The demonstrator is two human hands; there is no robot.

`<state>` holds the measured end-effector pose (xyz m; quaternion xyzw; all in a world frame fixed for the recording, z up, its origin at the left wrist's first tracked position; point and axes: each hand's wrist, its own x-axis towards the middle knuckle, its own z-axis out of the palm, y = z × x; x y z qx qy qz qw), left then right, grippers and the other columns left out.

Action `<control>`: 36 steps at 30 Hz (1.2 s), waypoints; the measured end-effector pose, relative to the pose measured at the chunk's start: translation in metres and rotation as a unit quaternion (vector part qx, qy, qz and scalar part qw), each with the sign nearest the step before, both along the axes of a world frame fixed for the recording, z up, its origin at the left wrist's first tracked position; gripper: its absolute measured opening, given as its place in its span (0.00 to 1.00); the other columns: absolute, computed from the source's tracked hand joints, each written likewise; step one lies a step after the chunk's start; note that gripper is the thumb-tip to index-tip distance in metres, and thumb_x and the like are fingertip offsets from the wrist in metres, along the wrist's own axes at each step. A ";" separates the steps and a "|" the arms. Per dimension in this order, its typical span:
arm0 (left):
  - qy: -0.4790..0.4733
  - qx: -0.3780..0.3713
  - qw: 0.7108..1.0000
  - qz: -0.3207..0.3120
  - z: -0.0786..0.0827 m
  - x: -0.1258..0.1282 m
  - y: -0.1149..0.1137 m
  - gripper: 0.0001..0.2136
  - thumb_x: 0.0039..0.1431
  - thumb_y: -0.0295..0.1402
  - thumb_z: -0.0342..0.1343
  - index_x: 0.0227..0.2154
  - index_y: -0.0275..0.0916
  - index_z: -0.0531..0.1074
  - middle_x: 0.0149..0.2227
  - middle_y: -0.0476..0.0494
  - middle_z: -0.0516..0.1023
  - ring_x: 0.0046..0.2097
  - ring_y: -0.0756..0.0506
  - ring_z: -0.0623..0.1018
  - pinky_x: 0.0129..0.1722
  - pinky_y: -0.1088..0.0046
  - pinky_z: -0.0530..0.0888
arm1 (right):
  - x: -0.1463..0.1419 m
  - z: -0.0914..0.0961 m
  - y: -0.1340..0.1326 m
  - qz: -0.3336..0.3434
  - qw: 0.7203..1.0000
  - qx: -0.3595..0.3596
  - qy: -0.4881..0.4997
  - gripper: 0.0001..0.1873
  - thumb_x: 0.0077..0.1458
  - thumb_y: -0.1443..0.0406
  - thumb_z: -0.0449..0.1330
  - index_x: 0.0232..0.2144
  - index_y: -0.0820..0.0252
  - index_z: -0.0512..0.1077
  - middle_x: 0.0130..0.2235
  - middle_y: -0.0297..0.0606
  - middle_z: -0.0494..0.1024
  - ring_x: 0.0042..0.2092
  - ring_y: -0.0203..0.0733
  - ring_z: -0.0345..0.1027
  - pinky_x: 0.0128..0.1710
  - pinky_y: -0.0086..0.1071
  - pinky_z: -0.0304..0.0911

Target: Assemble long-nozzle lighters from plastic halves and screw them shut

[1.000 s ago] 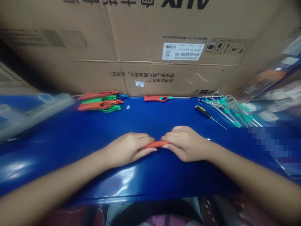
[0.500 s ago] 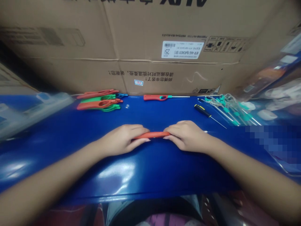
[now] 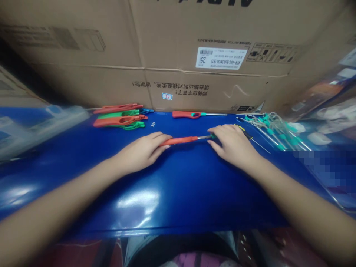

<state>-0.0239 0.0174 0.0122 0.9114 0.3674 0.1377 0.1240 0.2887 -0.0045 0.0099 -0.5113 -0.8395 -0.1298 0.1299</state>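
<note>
My left hand [image 3: 144, 151] is closed around the rear end of an orange lighter handle [image 3: 182, 140], held level over the blue table. A short length of metal tube [image 3: 204, 137] shows between the handle's right tip and my right hand [image 3: 232, 142]. My right thumb and fingers pinch the tube at a dark green piece [image 3: 213, 136]. Whether the tube enters the handle or only meets its tip, I cannot tell. Behind the hands lies a lighter [image 3: 187, 114] with a red handle, a green collar and a metal tube.
Several orange and green lighter handles [image 3: 119, 120] lie at the back left. Small metal bits [image 3: 153, 124] are beside them. A black-and-yellow screwdriver [image 3: 247, 133] lies partly behind my right hand. Farther right are metal tubes with green parts and wires [image 3: 274, 129]. A cardboard box [image 3: 172, 48] stands behind.
Both hands have moved up and away from me, and the right hand has shifted right off the orange handle. A metal tube and green piece now show at the handle's right tip.
</note>
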 end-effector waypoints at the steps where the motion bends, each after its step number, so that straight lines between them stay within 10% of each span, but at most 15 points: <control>1: -0.005 0.001 1.000 -0.002 0.000 -0.001 0.002 0.18 0.73 0.41 0.43 0.56 0.38 0.69 0.50 0.38 0.76 0.49 0.39 0.78 0.49 0.61 0.74 | 0.003 0.000 0.003 -0.008 1.000 0.002 0.008 0.13 0.62 0.65 0.61 0.48 0.65 0.75 0.46 0.47 0.81 0.48 0.55 0.73 0.51 0.47 0.62; 12: -0.052 -0.022 0.996 -0.066 -0.003 0.007 -0.009 0.17 0.72 0.41 0.48 0.57 0.40 0.71 0.50 0.40 0.78 0.50 0.42 0.78 0.52 0.66 0.74 | -0.008 -0.003 -0.001 0.198 0.980 0.008 0.034 0.08 0.67 0.63 0.58 0.41 0.61 0.76 0.40 0.42 0.82 0.43 0.46 0.72 0.56 0.46 0.57; 18: -0.160 -0.079 0.984 -0.018 -0.005 0.011 -0.010 0.15 0.68 0.43 0.55 0.49 0.40 0.78 0.44 0.43 0.82 0.43 0.45 0.80 0.46 0.71 0.74 | -0.009 -0.008 -0.001 0.190 0.980 -0.021 0.061 0.13 0.68 0.60 0.58 0.48 0.62 0.75 0.44 0.43 0.82 0.46 0.46 0.73 0.55 0.45 0.57; 22: -0.239 -0.317 0.916 0.062 -0.002 0.017 -0.010 0.18 0.64 0.48 0.58 0.33 0.35 0.77 0.24 0.48 0.75 0.22 0.53 0.68 0.20 0.79 0.63 | -0.007 -0.006 0.000 0.208 0.976 -0.001 0.072 0.11 0.68 0.63 0.56 0.46 0.62 0.76 0.43 0.43 0.83 0.44 0.45 0.74 0.55 0.44 0.59; 27: -0.281 -0.517 0.800 0.114 -0.001 0.024 -0.014 0.19 0.60 0.49 0.60 0.34 0.34 0.75 0.22 0.50 0.70 0.16 0.57 0.56 0.14 0.80 0.48 | -0.004 -0.004 -0.002 0.246 0.966 0.041 0.072 0.10 0.68 0.63 0.55 0.41 0.62 0.76 0.38 0.43 0.83 0.39 0.44 0.72 0.49 0.42 0.62; 36: -0.200 -0.248 0.948 -0.002 -0.005 0.018 -0.021 0.15 0.66 0.44 0.56 0.37 0.36 0.78 0.26 0.50 0.75 0.27 0.52 0.70 0.27 0.79 0.67 | -0.004 -0.008 -0.002 0.288 0.957 -0.021 0.027 0.17 0.71 0.60 0.52 0.37 0.64 0.75 0.33 0.43 0.80 0.34 0.42 0.69 0.43 0.37 0.63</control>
